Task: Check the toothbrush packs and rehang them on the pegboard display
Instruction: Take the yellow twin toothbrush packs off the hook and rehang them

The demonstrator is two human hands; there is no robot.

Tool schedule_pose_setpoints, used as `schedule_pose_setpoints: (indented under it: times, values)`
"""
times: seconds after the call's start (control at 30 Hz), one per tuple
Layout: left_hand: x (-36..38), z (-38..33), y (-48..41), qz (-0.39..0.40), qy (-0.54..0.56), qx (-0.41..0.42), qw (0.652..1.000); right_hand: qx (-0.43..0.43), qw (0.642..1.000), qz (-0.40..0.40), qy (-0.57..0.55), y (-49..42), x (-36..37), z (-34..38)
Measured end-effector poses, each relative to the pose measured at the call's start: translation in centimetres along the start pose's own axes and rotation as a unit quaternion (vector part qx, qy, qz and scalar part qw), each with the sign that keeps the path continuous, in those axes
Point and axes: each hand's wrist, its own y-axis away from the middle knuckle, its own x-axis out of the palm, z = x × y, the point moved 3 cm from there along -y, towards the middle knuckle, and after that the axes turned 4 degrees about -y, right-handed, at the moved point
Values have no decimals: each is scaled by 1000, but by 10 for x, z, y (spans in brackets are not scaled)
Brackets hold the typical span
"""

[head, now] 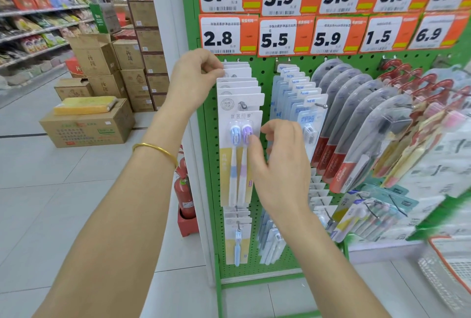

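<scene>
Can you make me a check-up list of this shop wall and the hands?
Surface: green pegboard, upright, pegs full.
Job's things: white-and-yellow toothbrush packs hang in a row on one peg; front pack shows two brushes.
Clutter: cardboard boxes and a red fire extinguisher on the floor.
Hands: left hand pinches tops of packs further back; right hand has its thumb on the front pack's edge, grip unclear.
Cables: nothing seen.
Surroundings: orange price tags above, Colgate packs to the right, stocked shelves across the aisle.
</scene>
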Motion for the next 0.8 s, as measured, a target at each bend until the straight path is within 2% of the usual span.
schedule_pose_setpoints:
  times: [0.2, 0.47, 0.8]
  values:
    - [-4, -3, 1, -33, 45, -13, 998, -4, 1000, -3, 3, 1, -2, 1]
    - [-18, 7, 19, -65, 40, -55, 996, 2, 1000, 6, 6, 6, -7, 2]
    - [-40, 31, 94, -155, 21, -128, 979, 27, 998, 47, 16, 41, -11, -5]
